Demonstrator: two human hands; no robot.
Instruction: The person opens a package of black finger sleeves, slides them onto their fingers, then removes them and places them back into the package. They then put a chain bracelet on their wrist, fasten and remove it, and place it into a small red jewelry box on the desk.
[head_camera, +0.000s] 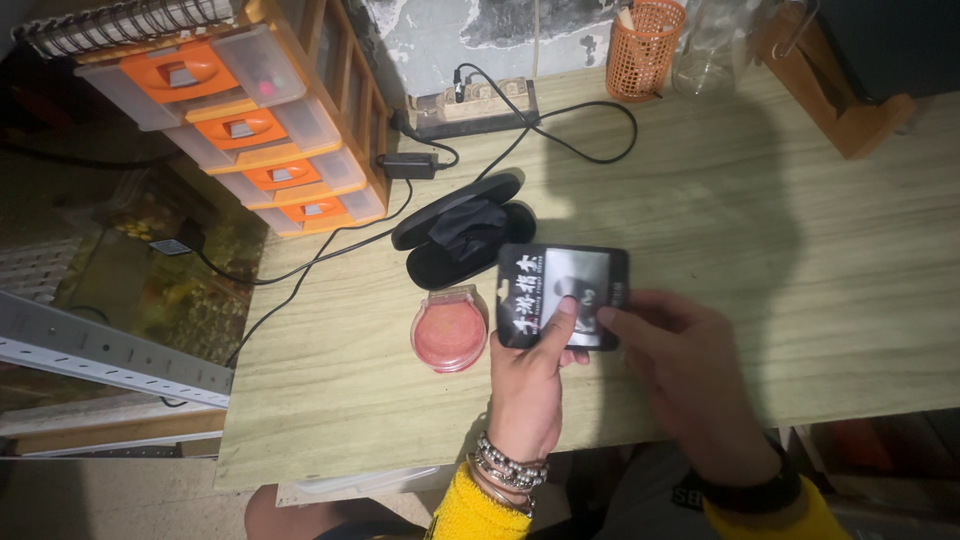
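Observation:
A flat black packet (562, 290) with white print and a grey picture is held over the wooden table (760, 240). My left hand (528, 378) grips its lower left edge, thumb pressed on the front. My right hand (688, 372) holds its lower right edge with the fingertips. Just left of my left hand lies a small round clear dish (449, 330) with a pinkish-red filling. Behind the packet an open black case (462, 230) holds a dark cloth-like lump.
A power strip (478, 105) with black cables (590, 145) lies at the back. Stacked clear organisers with orange latches (240, 125) stand at the left. An orange mesh cup (643, 48), a clear jar (706, 55) and a wooden stand (835, 95) sit at the back right.

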